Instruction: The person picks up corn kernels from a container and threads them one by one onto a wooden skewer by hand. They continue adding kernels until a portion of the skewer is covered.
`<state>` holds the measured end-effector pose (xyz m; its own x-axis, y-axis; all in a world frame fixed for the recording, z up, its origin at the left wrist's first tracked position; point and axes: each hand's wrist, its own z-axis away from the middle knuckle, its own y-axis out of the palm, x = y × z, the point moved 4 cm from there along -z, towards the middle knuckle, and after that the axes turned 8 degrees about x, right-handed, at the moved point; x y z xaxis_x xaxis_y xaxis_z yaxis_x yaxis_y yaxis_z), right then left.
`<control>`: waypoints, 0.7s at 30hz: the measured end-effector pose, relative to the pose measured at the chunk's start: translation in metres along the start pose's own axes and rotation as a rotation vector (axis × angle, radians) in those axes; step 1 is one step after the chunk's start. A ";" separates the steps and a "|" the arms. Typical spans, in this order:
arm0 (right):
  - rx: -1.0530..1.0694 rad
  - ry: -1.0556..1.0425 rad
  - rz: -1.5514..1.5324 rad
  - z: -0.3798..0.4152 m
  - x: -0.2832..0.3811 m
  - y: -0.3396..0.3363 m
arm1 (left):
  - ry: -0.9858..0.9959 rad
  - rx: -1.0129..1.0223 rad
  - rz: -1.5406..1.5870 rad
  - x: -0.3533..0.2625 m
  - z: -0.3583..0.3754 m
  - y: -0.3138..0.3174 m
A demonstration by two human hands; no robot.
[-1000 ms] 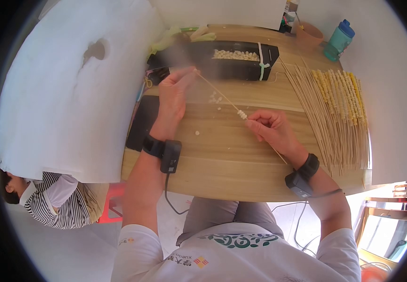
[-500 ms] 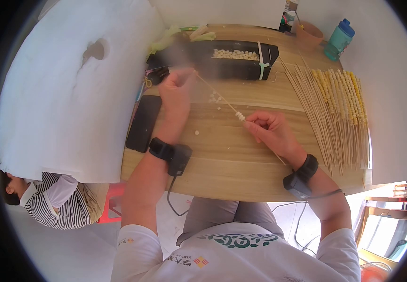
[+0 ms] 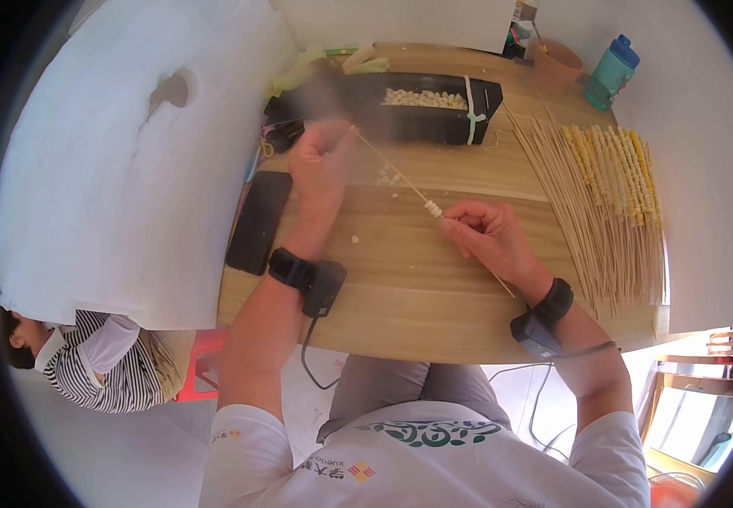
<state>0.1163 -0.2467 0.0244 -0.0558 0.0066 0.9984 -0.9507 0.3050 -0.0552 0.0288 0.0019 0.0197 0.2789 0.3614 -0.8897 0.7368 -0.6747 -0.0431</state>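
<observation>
A thin wooden stick slants across the middle of the table, with several pale beads threaded on it. My right hand pinches the stick just below those beads, and its lower end sticks out under the palm. At the stick's upper end is my left hand, its fingertips pressed together; whatever lies between them is too small and hazy to make out. Behind my left hand stands a black box holding loose pale beads. A few more beads lie on the wood below the box.
Bare sticks and beaded sticks lie at the right. A black phone-like slab is at the left edge. A clay bowl and blue-green bottle stand at the back right. Another person is at the lower left.
</observation>
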 end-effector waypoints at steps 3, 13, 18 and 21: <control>0.002 -0.003 -0.006 0.000 -0.001 0.000 | -0.001 0.001 0.014 -0.004 -0.001 0.000; 0.000 -0.003 -0.021 0.001 -0.003 -0.001 | 0.012 0.101 0.002 -0.004 -0.003 -0.001; -0.008 0.016 0.004 0.001 -0.002 -0.002 | 0.020 0.094 -0.007 -0.004 -0.001 0.002; -0.024 0.030 0.017 0.002 0.000 -0.003 | 0.014 0.129 -0.037 -0.010 0.004 0.010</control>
<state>0.1186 -0.2497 0.0250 -0.0623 0.0400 0.9973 -0.9421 0.3275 -0.0720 0.0311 -0.0104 0.0261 0.2618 0.3962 -0.8801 0.6615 -0.7376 -0.1353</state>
